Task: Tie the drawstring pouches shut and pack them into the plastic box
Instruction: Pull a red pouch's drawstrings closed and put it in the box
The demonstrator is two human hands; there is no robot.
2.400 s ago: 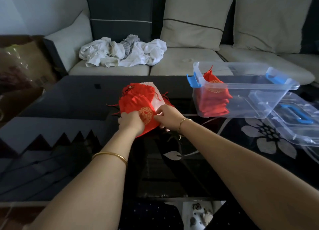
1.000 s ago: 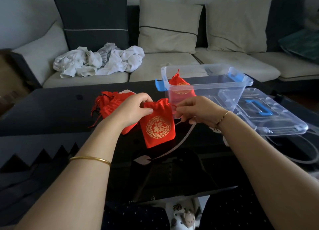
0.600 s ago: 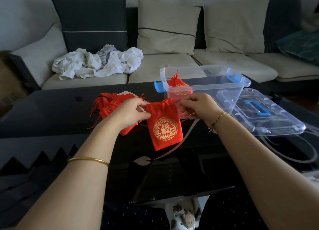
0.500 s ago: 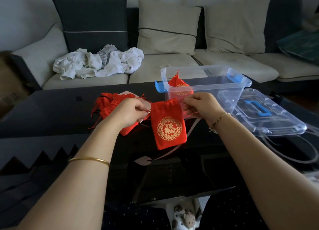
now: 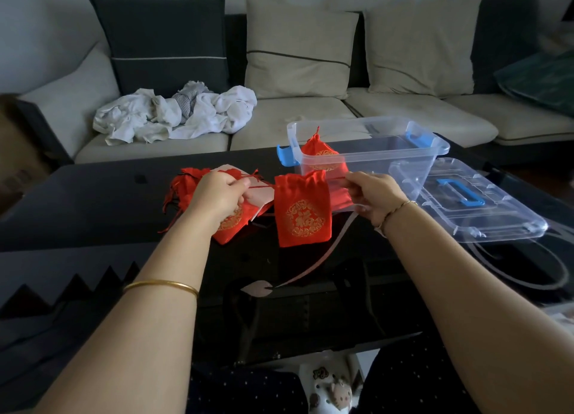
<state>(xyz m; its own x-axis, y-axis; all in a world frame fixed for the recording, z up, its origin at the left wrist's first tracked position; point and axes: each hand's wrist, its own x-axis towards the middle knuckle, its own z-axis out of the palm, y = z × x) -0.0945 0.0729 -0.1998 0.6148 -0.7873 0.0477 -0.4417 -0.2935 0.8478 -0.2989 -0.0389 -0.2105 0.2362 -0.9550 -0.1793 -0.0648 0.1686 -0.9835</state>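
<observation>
The red pouch hangs just above the counter with its mouth gathered, strung between both hands. The left grip pinches the drawstring, which runs taut from the pouch's left side. The right grip has its fingers curled, pinching the cord on the right side, where it barely shows. A heap of red pouches lies under the left grip. Just behind stands the plastic box holding one packed pouch, with the lid beside it.
</observation>
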